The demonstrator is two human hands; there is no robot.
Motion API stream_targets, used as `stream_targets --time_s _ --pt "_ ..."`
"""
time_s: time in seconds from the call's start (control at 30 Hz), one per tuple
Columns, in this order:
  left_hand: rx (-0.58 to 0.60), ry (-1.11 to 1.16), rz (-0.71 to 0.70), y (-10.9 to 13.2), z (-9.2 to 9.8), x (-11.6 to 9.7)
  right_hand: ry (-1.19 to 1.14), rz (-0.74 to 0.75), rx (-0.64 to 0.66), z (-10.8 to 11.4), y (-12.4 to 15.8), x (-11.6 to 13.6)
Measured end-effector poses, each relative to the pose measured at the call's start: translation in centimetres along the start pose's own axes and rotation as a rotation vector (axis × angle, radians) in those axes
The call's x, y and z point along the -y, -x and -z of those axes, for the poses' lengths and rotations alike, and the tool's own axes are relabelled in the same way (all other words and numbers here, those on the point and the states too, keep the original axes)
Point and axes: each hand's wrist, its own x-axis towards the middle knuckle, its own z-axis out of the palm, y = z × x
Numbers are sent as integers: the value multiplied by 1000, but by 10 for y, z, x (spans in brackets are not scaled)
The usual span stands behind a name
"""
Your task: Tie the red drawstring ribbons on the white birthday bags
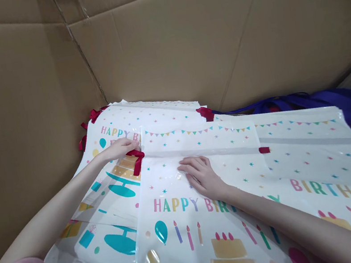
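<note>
A glossy white plastic gift bag (pixel 191 219) printed "HAPPY BIRTHDAY" with candles, cake and balloons lies on top of a pile of the same bags (pixel 104 130). My left hand (pixel 120 149) is at the bag's top left corner, its fingers pinched on a dark red ribbon (pixel 137 160) of the drawstring. My right hand (pixel 202 176) lies flat on the bag just below its folded top band, fingers stretched out and pressing the plastic down.
Brown cardboard walls (pixel 180 44) of a big box rise behind and to the left. More birthday bags (pixel 319 156) overlap on the right, with red ribbon ends (pixel 205 112). A bundle of dark blue ribbons (pixel 343 99) lies at the back right.
</note>
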Motion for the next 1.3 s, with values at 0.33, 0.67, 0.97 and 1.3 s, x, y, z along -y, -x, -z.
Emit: stream_targets --time_s 0.33,0.67,0.97,1.3 --pt "-109 -307 33 -7 -19 -14 9 1 -5 1 0 -1" --pt "-15 -258 28 -8 -10 3 -2 -1 -3 2 0 -1" --pt "-99 -264 -22 -4 -12 -3 13 4 7 4 -1 2" --pt "-97 -77 -48 2 -9 15 5 -10 9 5 0 4"
